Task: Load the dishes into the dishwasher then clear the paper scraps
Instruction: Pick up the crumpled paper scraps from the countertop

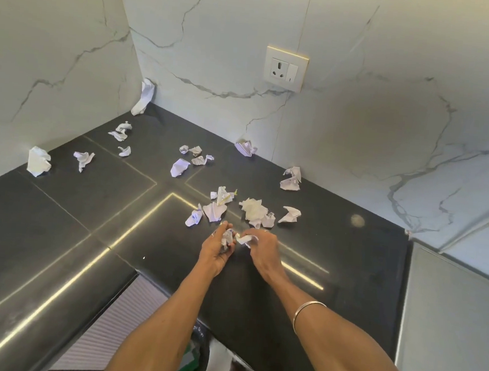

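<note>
Several crumpled white paper scraps lie scattered over the black corner countertop [58,229]. My left hand [217,249] is cupped palm up and holds a small scrap with blue writing [227,238]. Right beside it, my right hand [261,249] pinches another crumpled scrap [245,239] just above the counter. A cluster of scraps [254,212] lies just beyond my fingers, with a torn piece [214,210] to its left. More scraps sit farther back, one [38,161] at the far left and one [142,98] in the wall corner. No dishes or dishwasher are in view.
White marble walls close the corner behind the counter, with a power socket [286,68] on the back wall. A grey ribbed cabinet front [115,330] runs below the counter's front edge. A pale surface [449,318] adjoins the counter on the right.
</note>
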Available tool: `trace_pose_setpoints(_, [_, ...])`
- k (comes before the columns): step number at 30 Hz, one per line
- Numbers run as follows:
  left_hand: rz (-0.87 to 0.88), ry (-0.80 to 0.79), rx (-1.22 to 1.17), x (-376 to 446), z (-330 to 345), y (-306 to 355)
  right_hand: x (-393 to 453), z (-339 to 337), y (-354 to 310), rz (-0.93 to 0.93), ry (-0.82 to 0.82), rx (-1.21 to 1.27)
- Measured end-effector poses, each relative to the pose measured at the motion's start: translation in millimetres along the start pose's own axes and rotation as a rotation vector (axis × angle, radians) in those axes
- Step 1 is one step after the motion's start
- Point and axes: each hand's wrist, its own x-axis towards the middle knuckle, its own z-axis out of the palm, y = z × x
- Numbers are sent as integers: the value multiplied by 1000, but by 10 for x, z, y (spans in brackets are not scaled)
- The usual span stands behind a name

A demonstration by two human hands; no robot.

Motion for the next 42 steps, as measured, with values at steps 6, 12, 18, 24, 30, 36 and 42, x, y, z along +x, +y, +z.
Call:
trace_pose_setpoints(6, [54, 108, -47, 30, -288, 130, 51, 425, -439, -82, -116, 190])
trace_pose_setpoints(12, [56, 217, -9, 80, -809, 572, -113, 998, -902, -148, -168, 126])
trace_pose_setpoints(18, [14, 242, 1, 14, -1215, 948, -230, 1502, -1283, -170, -137, 143])
trace_pose_setpoints(24, [-108, 50, -146, -24, -1325, 1153, -125, 1709, -1477, 28, -140, 232])
trace_pose_setpoints(30, [-178, -34, -120, 1, -1383, 1311, -14, 1706, -1499, 19, -191, 61])
trace_pose_setpoints(36, [-151, -2, 200, 173, -1357, 1351, -22, 1745, -1542, -117, -92, -143])
trace_pose_setpoints(42, [-101, 74, 229, 322, -1185, 1415, 265, 1593, -1599, 62, -121, 140])
